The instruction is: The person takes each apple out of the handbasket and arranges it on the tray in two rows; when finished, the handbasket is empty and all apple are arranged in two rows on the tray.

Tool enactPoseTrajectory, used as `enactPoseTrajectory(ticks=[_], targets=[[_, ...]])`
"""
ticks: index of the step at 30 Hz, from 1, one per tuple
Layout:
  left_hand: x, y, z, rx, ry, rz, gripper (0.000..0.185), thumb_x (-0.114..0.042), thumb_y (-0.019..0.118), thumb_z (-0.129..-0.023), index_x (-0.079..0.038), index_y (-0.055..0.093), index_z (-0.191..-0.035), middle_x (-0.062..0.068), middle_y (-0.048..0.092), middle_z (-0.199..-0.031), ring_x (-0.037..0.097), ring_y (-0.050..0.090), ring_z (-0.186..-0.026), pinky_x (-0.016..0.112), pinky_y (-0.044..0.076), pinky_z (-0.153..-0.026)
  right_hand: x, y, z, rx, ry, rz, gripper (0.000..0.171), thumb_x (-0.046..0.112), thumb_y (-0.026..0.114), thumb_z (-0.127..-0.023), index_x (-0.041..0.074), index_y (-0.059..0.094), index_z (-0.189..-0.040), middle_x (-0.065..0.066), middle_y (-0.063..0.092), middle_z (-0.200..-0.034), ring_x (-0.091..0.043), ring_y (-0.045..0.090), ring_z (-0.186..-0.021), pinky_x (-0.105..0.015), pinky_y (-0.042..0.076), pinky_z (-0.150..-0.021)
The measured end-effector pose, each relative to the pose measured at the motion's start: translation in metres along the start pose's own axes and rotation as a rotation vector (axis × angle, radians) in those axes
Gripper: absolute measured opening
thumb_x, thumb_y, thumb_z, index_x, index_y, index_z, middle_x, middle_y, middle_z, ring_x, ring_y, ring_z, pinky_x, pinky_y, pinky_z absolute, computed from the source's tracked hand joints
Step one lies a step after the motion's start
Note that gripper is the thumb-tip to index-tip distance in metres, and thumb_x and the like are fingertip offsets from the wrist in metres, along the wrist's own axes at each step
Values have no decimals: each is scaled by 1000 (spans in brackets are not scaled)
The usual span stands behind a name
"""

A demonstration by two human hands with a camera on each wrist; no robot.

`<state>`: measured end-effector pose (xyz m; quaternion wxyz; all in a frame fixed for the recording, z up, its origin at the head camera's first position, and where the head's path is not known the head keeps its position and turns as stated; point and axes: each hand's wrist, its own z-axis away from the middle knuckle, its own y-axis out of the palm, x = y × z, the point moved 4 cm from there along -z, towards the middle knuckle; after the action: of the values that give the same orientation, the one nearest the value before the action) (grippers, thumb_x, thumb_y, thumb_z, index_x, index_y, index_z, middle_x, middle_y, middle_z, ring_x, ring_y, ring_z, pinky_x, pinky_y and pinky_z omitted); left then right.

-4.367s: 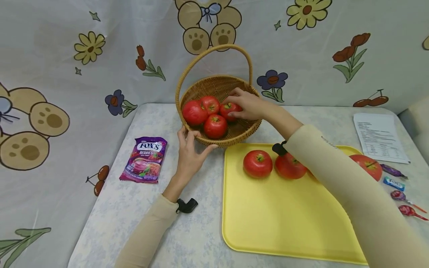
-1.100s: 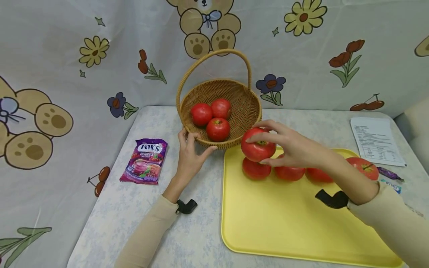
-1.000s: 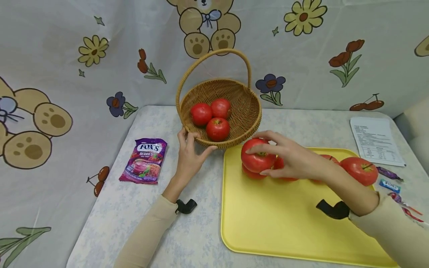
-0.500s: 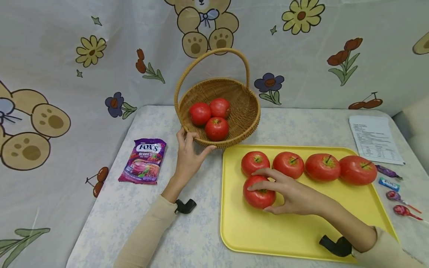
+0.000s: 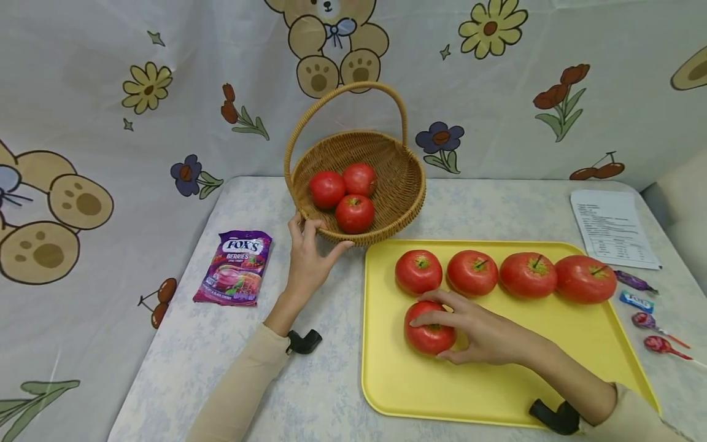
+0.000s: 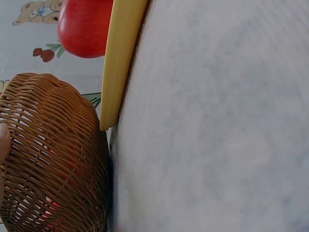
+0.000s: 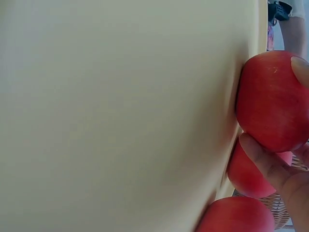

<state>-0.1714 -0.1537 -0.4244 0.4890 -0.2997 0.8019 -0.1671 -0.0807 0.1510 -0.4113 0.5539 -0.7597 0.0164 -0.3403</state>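
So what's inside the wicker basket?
Three red apples sit bunched together in the wicker basket. The basket floor beneath them is covered, so anything under them is hidden.

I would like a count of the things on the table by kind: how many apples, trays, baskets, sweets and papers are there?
Apples in the basket: 3
Apples on the yellow tray: 5, one held by the right hand
Basket, held by the left hand: 1
Tray: 1
Candy bag: 1
Small loose sweets: 4
Paper sheet: 1
Total: 16
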Motion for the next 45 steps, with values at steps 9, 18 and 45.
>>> enactPoseTrajectory(ticks=[9, 18, 45], targets=[[-1, -3, 1, -3, -9, 0, 56, -46, 77, -81, -10, 44, -107, 28, 23, -148, 43, 25, -144, 56, 47, -97, 0, 3, 3, 14, 35, 23, 74, 27, 86, -75, 36, 48, -138, -4, 43, -144, -21, 48, -127, -44, 52, -94], [-1, 1, 0, 4, 4, 6, 55, -47, 76, -82, -10, 44, -108, 28, 23, -147, 45, 23, -144, 58, 47, -95, 7, -8, 6, -53, 34, 29, 70, 30, 86, -76, 33, 53, -137, -5, 46, -141, -18, 54, -122, -37, 55, -89], [-1, 0, 0, 6, 3, 7, 56, -44, 78, -81, -9, 43, -108, 28, 22, -147, 43, 29, -142, 54, 49, -94, -9, -81, -76, -179, -107, 117, 54, 20, 81, -81, 21, 59, -131, -9, 51, -137, -26, 47, -127, -48, 49, -97]])
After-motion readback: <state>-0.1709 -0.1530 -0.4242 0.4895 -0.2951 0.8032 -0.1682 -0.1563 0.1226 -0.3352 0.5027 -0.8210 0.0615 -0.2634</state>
